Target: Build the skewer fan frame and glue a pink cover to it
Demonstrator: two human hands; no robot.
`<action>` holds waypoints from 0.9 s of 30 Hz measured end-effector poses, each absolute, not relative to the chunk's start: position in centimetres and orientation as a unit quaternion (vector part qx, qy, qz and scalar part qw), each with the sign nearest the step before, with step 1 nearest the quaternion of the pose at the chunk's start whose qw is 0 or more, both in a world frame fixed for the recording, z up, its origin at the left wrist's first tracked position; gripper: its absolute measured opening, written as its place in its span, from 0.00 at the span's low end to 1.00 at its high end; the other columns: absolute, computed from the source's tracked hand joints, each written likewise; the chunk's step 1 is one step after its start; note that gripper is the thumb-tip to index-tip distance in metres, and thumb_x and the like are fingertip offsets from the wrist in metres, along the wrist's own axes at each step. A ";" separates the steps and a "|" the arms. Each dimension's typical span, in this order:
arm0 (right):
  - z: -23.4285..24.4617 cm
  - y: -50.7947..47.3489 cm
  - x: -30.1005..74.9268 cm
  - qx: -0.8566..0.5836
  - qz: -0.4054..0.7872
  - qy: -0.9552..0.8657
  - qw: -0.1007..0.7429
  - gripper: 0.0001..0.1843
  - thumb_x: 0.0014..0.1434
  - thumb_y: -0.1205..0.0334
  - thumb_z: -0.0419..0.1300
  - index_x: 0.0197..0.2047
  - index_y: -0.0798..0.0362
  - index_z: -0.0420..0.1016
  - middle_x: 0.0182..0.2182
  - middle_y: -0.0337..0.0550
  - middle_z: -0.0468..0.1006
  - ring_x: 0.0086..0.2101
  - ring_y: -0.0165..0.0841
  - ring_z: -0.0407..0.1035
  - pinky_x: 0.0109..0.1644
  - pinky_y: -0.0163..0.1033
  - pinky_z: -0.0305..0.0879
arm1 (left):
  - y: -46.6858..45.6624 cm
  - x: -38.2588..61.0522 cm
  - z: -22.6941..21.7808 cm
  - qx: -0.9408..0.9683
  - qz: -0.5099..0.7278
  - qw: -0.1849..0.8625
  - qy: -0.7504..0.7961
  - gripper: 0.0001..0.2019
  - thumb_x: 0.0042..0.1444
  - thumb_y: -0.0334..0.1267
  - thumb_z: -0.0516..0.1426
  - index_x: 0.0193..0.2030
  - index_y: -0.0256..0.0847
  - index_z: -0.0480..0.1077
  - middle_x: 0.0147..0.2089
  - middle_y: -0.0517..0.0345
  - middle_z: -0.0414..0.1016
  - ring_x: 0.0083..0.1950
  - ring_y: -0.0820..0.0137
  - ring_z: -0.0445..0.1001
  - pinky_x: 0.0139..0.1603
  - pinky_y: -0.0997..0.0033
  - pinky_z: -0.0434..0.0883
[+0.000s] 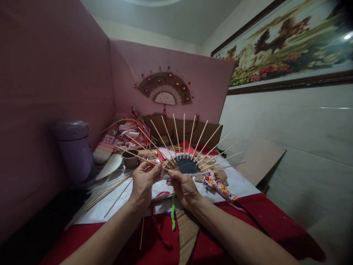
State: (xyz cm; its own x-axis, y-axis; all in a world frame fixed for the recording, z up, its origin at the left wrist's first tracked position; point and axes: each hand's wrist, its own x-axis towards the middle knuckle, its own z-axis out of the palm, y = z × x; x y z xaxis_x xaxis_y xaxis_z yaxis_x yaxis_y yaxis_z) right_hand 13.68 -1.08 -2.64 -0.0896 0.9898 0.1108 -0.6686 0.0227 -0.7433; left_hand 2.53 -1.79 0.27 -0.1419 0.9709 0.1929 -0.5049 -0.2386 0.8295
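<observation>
Both hands hold a half-round fan frame (189,165) upright over the table. Its middle is dark, its curved rim pale, and several thin wooden sticks (184,134) spread out from it like rays. My left hand (145,180) is closed at the frame's left end, thumb and fingers pinching near the lowest sticks. My right hand (184,186) grips the lower edge just left of the middle, thumb in front. Below the hands a bright green strip (173,213) hangs over the table edge. A finished-looking brown fan (165,88) with red and yellow flowers hangs on the pink board behind.
Left stand a purple bin (75,152), a brown cup (130,159) and a heap of pink material (128,132). Loose sticks (110,191) lie on the white sheet (96,214). To the right lies a flower-patterned object (219,186) near a dark cord (252,217).
</observation>
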 end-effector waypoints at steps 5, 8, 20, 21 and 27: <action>-2.6 -1.0 13.7 -0.240 0.653 -0.336 0.635 0.03 0.41 0.69 0.65 0.21 0.61 0.75 0.18 0.38 0.74 0.19 0.23 0.63 0.23 0.30 0.60 | -1.7 2.6 0.3 0.382 0.691 0.529 0.311 0.12 0.36 0.33 0.65 0.27 0.34 0.66 0.21 0.65 0.70 0.21 0.78 0.67 0.23 0.76 0.71; -2.6 -1.1 13.7 -0.247 0.652 -0.330 0.636 0.03 0.40 0.69 0.65 0.21 0.61 0.75 0.18 0.38 0.74 0.19 0.23 0.63 0.23 0.30 0.60 | -1.7 2.6 0.3 0.385 0.693 0.526 0.309 0.12 0.37 0.34 0.65 0.27 0.34 0.67 0.21 0.65 0.70 0.21 0.78 0.67 0.23 0.76 0.71; -2.5 -1.1 13.6 -0.249 0.654 -0.331 0.633 0.04 0.40 0.69 0.65 0.21 0.61 0.76 0.18 0.38 0.74 0.19 0.24 0.63 0.23 0.30 0.60 | -1.9 2.6 0.4 0.377 0.696 0.526 0.311 0.13 0.35 0.34 0.66 0.27 0.34 0.67 0.21 0.64 0.70 0.21 0.77 0.68 0.23 0.76 0.70; -2.5 -1.1 13.6 -0.249 0.654 -0.332 0.633 0.04 0.40 0.69 0.65 0.21 0.61 0.76 0.18 0.39 0.74 0.19 0.24 0.63 0.23 0.30 0.60 | -1.9 2.6 0.5 0.378 0.696 0.526 0.311 0.13 0.35 0.34 0.66 0.27 0.34 0.67 0.21 0.64 0.70 0.21 0.78 0.68 0.23 0.76 0.70; -2.4 -1.1 13.6 -0.246 0.653 -0.336 0.633 0.03 0.40 0.69 0.65 0.21 0.60 0.76 0.19 0.39 0.75 0.20 0.24 0.63 0.23 0.30 0.60 | -2.0 2.7 0.5 0.377 0.697 0.525 0.309 0.13 0.34 0.34 0.66 0.26 0.34 0.67 0.20 0.65 0.69 0.21 0.78 0.67 0.23 0.75 0.71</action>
State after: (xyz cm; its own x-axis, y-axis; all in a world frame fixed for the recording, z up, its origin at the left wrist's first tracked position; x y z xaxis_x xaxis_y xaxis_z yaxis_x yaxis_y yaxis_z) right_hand 13.62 -1.14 -2.39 -0.0773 0.9916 0.1038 -0.6611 0.0269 -0.7498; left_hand 2.66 -1.98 0.54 -0.1634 0.9657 0.2019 -0.4999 -0.2575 0.8269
